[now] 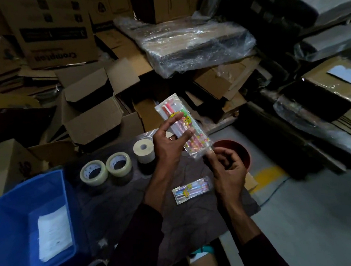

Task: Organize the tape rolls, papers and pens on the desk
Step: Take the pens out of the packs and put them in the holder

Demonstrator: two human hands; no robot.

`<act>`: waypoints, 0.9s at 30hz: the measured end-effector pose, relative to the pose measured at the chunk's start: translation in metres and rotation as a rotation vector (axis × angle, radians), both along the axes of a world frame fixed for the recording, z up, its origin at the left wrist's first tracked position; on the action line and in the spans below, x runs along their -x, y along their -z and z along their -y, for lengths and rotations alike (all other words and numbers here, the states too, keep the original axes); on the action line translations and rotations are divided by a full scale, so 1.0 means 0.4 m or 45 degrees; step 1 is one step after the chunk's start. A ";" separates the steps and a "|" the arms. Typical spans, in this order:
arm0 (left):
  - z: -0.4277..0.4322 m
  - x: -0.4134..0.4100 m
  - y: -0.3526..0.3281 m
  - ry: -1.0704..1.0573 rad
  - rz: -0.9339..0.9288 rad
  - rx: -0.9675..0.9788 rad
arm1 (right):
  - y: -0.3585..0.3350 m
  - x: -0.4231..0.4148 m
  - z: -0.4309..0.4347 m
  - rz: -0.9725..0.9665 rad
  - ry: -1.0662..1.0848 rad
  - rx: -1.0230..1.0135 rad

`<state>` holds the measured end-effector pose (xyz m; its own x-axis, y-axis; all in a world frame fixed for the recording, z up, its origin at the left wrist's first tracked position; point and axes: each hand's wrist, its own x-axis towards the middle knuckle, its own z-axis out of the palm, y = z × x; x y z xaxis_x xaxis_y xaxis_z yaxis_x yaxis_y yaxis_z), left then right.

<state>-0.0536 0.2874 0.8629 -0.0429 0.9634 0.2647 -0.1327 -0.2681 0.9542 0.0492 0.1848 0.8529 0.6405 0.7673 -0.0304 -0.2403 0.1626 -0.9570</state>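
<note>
At the near left corner of the desk (189,223) sits your blue bin (11,210) with a stack of white papers (55,232) lying flat inside, so the papers look sorted already. Just beyond your wrists, near the desk's right edge, a second pen packet (191,189) lies flat on the dark top, apart from the rest and probably waiting its turn.

Above it you hold a clear pen packet (177,124) up off the desk, tilted with its far end raised. Your right hand (228,166) pinches the packet's near bottom corner between fingertips, while your left hand (168,144) steadies its side with thumb and fingers around the edge. That two-handed hold suits turning or inspecting it before you set it down.

Farther back, toward the far left edge, two clear tape rolls (105,167) stand side by side, and a beige roll (143,150) stands just right of them, forming a row. A reddish round tub (235,148) shows past your right hand, partly hidden.
</note>
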 end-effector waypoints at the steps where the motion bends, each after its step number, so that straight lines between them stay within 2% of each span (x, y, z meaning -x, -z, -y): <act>1: -0.002 0.004 0.002 0.006 0.015 0.003 | 0.007 -0.007 0.007 0.025 -0.019 -0.003; 7: -0.007 0.021 0.028 0.090 -0.038 0.056 | 0.019 -0.035 -0.010 0.213 -0.289 0.038; 9: -0.010 0.029 0.027 0.089 0.018 0.091 | 0.023 -0.040 -0.019 0.266 -0.342 0.049; 16: -0.052 0.055 0.036 0.194 0.045 0.148 | 0.024 -0.052 -0.038 0.257 -0.615 0.069; 20: -0.085 0.073 0.047 0.199 0.045 0.159 | 0.019 -0.044 -0.065 0.281 -0.644 0.070; 27: -0.139 0.083 0.036 0.185 0.154 0.160 | 0.042 -0.072 -0.062 0.132 -0.633 0.104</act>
